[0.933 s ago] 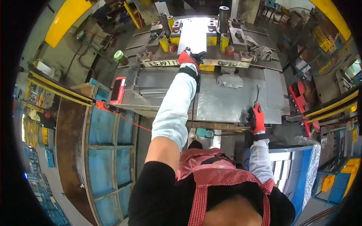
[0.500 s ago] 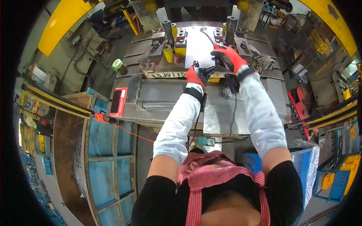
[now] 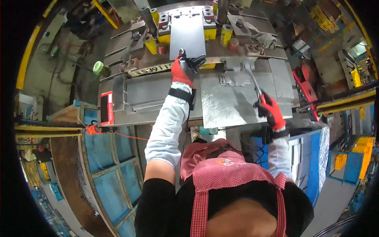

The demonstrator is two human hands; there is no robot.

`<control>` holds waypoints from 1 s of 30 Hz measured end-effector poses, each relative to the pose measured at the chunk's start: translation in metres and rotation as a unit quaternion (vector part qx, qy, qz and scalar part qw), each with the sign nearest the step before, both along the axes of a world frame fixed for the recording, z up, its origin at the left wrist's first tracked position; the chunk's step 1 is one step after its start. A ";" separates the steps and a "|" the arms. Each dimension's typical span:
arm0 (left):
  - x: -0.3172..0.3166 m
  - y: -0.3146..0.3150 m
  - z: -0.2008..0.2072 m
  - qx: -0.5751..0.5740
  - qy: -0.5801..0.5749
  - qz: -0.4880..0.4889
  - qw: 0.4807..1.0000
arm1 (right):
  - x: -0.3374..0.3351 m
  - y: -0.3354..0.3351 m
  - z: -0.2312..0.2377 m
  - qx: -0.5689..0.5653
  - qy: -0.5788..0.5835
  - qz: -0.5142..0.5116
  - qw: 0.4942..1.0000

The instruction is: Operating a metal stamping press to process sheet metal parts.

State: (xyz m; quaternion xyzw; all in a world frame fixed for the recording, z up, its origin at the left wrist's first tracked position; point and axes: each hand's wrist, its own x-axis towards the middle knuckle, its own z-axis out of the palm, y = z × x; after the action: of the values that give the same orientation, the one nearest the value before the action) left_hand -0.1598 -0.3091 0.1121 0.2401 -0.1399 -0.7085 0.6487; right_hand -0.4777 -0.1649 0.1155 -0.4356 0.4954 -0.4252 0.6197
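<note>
A flat grey metal sheet (image 3: 188, 37) lies between the die blocks of a press. At its near edge is my left hand (image 3: 184, 68), in a red and black glove, with the thumb raised over the edge and the fingers pointing right. It appears to pinch the sheet there. My right hand (image 3: 271, 111), gloved alike, is closed around the red grip of a long-handled tool (image 3: 254, 81) with a grey shaft. The tool's wide head is over small flat metal pieces (image 3: 235, 81) on a shiny metal plate (image 3: 221, 104); motion blurs whether anything clings to it.
A stack of grey sheets (image 3: 148, 93) sits left of my left hand, beside a red-framed panel (image 3: 106, 108). Yellow posts (image 3: 150, 44) and bolted blocks flank the die. A green-lidded bottle (image 3: 98, 68) stands left; a grey cloth (image 3: 263, 39) lies right.
My right hand has drawn back from the die toward the near right, bringing the tool over the shiny plate. My left hand stays at the sheet's near edge. The whole view has shifted.
</note>
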 end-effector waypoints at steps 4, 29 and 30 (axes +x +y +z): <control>-0.016 -0.016 0.008 0.010 0.001 0.024 1.000 | -0.008 0.008 -0.049 0.103 0.048 -0.049 0.992; 0.003 0.168 -0.066 0.000 -0.683 0.128 0.719 | -0.044 0.042 -0.101 0.076 0.056 -0.136 0.986; 0.005 0.180 -0.071 -0.014 -0.789 0.094 0.607 | -0.044 0.045 -0.101 0.074 0.006 -0.145 0.987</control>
State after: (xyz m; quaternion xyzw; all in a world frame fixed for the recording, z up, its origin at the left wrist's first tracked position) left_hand -0.1545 -0.1294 0.0408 0.7091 -0.5839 -0.1777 0.3531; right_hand -0.5220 -0.1197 0.0141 -0.3147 0.5875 -0.4701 0.5786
